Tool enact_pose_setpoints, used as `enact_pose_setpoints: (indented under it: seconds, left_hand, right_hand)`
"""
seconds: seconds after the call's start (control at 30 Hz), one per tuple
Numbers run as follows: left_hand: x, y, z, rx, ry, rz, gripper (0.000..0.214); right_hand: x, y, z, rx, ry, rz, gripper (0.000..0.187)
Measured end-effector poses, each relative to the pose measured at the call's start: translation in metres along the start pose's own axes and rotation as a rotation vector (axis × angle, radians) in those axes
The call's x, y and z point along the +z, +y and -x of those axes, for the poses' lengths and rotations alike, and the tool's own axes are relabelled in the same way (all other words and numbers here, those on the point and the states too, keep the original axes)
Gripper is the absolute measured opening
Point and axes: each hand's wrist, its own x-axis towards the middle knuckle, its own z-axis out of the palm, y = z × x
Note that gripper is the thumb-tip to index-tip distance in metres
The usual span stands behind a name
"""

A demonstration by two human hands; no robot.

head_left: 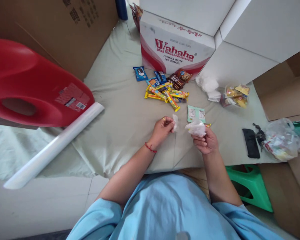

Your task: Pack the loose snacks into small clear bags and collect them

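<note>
My left hand [164, 128] pinches a small piece of clear plastic film [175, 122] above the cloth-covered surface. A crumpled clear plastic bag [197, 127] is gripped in my right hand [206, 140], its fingers curled beneath it. Just behind that bag lies a pale green packet [196, 114], partly hidden, with a bit of yellow wrapper showing beside it. Farther back is a heap of yellow-wrapped snack bars [162, 94]. Blue snack packets [140, 73] and brown snack packets [176, 81] lie behind the bars.
A Wahaha water carton [177, 46] stands at the back. To the left are a red jug [37, 83] and a plastic film roll [55, 146]. On the right sit a tub of snacks [236, 96], a black phone [251, 143], keys [259, 135] and a plastic bag [281, 140]. A green stool [251, 186] is below.
</note>
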Motion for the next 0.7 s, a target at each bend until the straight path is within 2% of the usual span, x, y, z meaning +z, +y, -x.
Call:
enact_pose_setpoints:
  seconds: [0.13,0.23,0.3,0.33,0.4,0.43,0.5,0.57,0.63,0.7]
  left_hand:
    - [-0.003,-0.002,-0.006,-0.004,0.056,0.06,0.045]
    - [-0.001,0.002,-0.001,0.167,0.091,-0.037,0.078]
    - [0.001,0.005,0.007,0.327,0.03,-0.188,0.091]
    - [0.003,0.007,0.011,0.382,-0.04,-0.265,0.086]
    - [0.004,0.009,0.018,0.414,-0.201,-0.371,0.058]
    - [0.005,0.009,0.02,0.389,-0.258,-0.389,0.045]
    - [0.004,0.009,0.021,0.287,-0.275,-0.342,0.042]
    - [0.002,0.007,0.017,0.178,-0.195,-0.199,0.046]
    - [-0.001,0.007,0.011,0.099,-0.114,-0.035,0.049]
    - [-0.004,0.008,0.007,0.042,-0.09,0.083,0.052]
  right_hand:
    - [-0.016,-0.007,0.013,-0.01,-0.097,-0.131,0.022]
    - [-0.019,0.0,0.014,0.058,-0.127,-0.21,0.017]
    - [-0.015,0.01,0.012,0.093,-0.106,-0.229,0.017]
    - [-0.012,0.015,0.011,0.105,-0.09,-0.22,0.019]
    - [-0.003,0.026,0.009,0.143,-0.057,-0.139,0.023]
    - [0.002,0.031,0.008,0.163,-0.035,-0.063,0.025]
    - [0.011,0.034,0.004,0.146,0.037,0.149,0.032]
    - [0.016,0.03,-0.008,-0.013,0.164,0.4,0.041]
    - [0.018,0.02,-0.03,-0.284,0.324,0.65,0.046]
    - [0.018,0.008,-0.061,-0.528,0.457,0.892,0.041]
